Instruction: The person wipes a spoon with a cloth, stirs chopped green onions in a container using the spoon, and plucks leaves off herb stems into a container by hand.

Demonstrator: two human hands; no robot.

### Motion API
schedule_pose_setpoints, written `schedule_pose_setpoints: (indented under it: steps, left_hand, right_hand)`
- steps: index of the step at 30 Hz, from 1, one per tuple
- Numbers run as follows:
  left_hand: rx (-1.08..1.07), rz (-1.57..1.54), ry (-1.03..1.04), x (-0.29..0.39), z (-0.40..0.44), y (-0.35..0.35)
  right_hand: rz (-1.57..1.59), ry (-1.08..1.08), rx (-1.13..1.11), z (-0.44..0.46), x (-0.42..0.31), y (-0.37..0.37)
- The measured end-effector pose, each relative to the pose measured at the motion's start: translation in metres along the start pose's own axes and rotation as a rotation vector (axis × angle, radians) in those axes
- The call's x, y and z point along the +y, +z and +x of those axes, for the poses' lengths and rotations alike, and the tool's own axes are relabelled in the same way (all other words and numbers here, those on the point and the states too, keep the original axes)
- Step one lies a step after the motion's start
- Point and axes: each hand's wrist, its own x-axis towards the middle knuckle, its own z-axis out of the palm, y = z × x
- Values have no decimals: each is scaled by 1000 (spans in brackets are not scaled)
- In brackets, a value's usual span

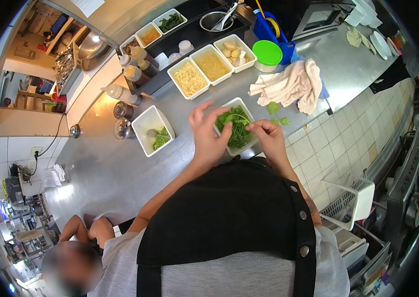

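Working two-handed over leafy herbs (239,134) in a white tub (247,146), set close in on a steel counter (95,171), likely for easy reach.
Over the left side, spread fingers of the left hand (208,132), seemingly to keep clear; at the right, thumb and forefinger of the right hand (271,138) pinched together, apparently on a thin stem (245,120), too fine to confirm. Farther right, loose leaves (273,107) near a towel (293,86).

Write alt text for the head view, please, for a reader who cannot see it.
A person's right hand pinches greens over a white tub, the left hand open at its other side. More tubs and a cloth share the metal counter.
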Motion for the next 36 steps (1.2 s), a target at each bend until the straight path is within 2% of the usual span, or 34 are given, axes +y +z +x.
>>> schedule_pose_setpoints:
  steps: [1,9,12,15,18,27,30,36]
  left_hand:
    - [-39,45,62,0,2,-1]
    - [-114,56,134,-10,8,3]
    - [-125,44,133,-11,8,0]
    - [-129,51,125,-11,6,-1]
    - [-133,55,141,-9,5,2]
    - [-111,60,170,-5,3,3]
    - [-113,40,159,-6,3,3]
    - [-94,39,136,-7,2,2]
  right_hand:
    - [-18,-18,-11,0,0,0]
    - [-122,-141,-45,1,4,-2]
    - [-310,-294,56,-1,-4,1]
    - [-475,-420,58,-4,-24,6]
    - [-521,-526,80,2,-21,7]
    - [-672,-560,42,3,-20,9]
    - [-552,-480,16,3,-21,12]
    - [-509,-432,4,3,-21,13]
